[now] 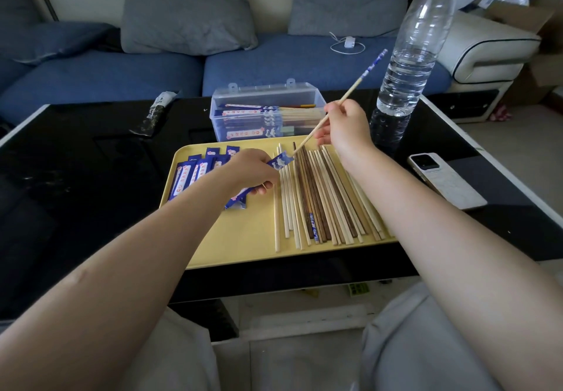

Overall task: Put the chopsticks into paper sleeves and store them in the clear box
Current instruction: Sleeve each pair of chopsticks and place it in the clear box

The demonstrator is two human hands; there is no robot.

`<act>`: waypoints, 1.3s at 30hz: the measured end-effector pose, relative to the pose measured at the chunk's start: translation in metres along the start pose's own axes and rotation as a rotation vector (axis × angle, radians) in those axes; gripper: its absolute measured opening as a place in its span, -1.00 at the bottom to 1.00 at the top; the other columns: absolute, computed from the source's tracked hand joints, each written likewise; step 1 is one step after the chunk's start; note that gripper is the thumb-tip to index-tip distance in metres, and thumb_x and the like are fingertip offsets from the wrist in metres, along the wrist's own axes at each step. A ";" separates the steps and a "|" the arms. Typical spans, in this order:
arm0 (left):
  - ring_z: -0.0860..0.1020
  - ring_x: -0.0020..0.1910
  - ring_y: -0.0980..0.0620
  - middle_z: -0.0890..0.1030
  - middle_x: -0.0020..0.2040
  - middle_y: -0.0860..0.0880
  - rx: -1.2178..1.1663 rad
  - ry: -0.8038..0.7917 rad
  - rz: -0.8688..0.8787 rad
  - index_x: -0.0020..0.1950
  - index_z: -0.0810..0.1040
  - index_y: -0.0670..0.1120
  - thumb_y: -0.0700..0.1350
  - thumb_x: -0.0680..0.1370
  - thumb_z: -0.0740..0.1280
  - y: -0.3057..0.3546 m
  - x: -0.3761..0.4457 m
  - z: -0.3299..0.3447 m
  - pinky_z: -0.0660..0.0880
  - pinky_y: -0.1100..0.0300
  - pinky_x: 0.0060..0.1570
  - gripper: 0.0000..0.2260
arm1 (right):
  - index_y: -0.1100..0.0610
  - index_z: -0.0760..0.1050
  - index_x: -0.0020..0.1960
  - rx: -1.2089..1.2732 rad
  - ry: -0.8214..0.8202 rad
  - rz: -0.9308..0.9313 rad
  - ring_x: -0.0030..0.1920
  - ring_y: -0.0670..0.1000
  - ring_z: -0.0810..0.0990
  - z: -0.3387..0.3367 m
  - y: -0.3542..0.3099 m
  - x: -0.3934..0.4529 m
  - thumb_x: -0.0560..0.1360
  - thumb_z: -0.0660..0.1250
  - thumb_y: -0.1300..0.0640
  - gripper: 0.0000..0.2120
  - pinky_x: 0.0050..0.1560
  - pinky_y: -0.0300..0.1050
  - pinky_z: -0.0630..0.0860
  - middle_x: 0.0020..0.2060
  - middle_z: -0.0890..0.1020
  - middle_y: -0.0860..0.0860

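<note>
Right hand (pixel 344 125) pinches one light chopstick with a blue patterned top (pixel 350 89), fingers curled round its shaft, held tilted with the patterned end up and away and the thin tip down at the mouth of a paper sleeve (pixel 281 160). Left hand (pixel 253 171) grips that blue sleeve, fingers curled round it, just above the yellow tray (pixel 243 238); the chopstick tip touches or just enters the sleeve opening, cannot tell which.

On the tray, left part: a fanned pile of empty blue-and-white sleeves (pixel 195 174), roughly eight showing, overlapped so an exact count is unclear. Right part: loose chopsticks (pixel 323 198) lying side by side lengthwise, about twenty-odd, mostly pale ones, several dark brown, one with a blue patterned end (pixel 313 226).

Clear box (pixel 265 113) sits open just behind the tray on the black surface (pixel 76 177), holding several sleeved chopsticks, at least four sleeves visible.

Also on the surface: one large clear water bottle (pixel 411 55) to the right of the box, one white phone (pixel 444 180) face down right of the tray, one dark wrapper (pixel 155 113) at the far left. Blue sofa (pixel 122 70) behind with two grey cushions (pixel 185 15) and one white charger with cable (pixel 347 43).
</note>
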State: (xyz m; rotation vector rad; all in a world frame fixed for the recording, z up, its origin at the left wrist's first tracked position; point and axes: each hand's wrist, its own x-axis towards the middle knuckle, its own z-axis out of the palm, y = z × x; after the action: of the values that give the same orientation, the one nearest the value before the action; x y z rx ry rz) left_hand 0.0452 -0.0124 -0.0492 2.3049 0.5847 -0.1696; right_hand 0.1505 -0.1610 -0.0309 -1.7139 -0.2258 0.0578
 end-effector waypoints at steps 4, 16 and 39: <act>0.57 -0.35 0.08 0.62 -0.27 -0.04 0.010 0.001 0.028 -0.02 0.55 -0.10 -0.20 0.50 0.40 0.000 0.001 0.002 0.57 0.24 -0.21 -0.91 | 0.14 0.40 0.17 0.046 0.019 0.085 -0.33 -0.01 0.66 0.000 0.003 0.002 0.71 0.14 0.08 -0.85 -0.13 -0.03 0.70 -0.10 0.64 0.15; 0.60 -0.34 0.08 0.65 -0.22 -0.06 -0.064 0.037 0.099 0.08 0.54 -0.13 -0.17 0.50 0.41 0.005 -0.001 0.004 0.55 0.30 -0.29 -0.82 | 0.24 0.54 0.17 0.201 -0.153 0.256 -0.20 0.01 0.69 -0.002 0.007 -0.001 0.64 0.31 0.17 -0.83 -0.14 -0.10 0.67 -0.13 0.66 0.12; 0.51 -0.65 0.16 0.57 -0.40 -0.04 -0.117 0.022 -0.031 -0.08 0.43 -0.15 -0.06 0.68 0.21 0.015 -0.008 0.008 0.37 0.40 -0.64 -0.79 | 0.21 0.61 0.03 -0.535 -0.446 0.211 -0.33 0.01 0.60 0.000 0.014 -0.013 0.62 0.27 0.12 -0.81 -0.34 -0.17 0.52 -0.19 0.67 0.11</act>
State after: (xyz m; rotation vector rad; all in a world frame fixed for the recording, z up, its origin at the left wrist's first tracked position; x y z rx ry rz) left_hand 0.0455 -0.0306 -0.0430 2.1881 0.6258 -0.1223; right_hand 0.1396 -0.1653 -0.0461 -2.2398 -0.4151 0.5839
